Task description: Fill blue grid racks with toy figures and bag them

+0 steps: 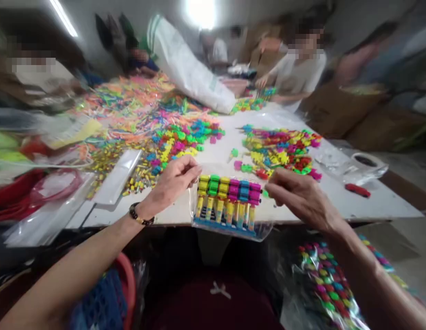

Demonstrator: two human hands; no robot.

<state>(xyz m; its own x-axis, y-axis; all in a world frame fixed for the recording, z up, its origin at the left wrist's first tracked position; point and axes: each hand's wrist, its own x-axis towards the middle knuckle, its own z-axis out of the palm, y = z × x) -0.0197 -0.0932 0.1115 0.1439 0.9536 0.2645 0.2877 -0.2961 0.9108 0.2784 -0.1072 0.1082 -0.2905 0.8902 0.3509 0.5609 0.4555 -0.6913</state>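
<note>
A clear plastic bag (264,231) hangs at the table's front edge, with a row of small toy cars (224,189) in yellow, green, purple and blue inside it. Below the cars, yellow tubes stand side by side on a blue strip in the same bag. My left hand (180,176) pinches the bag's upper left corner between thumb and fingers. On the opposite side, my right hand (295,192) is closed at the upper right corner; its fingertips partly hide what they grip, which looks like the bag's edge.
Colourful toy cars (284,149) lie heaped on the white table (381,201), beside a tape roll (366,160) and a red car (357,190). Flat clear bags (118,176) lie left. A white sack (188,64) leans over the piles. Co-workers sit around. Packed bags (331,279) are low right.
</note>
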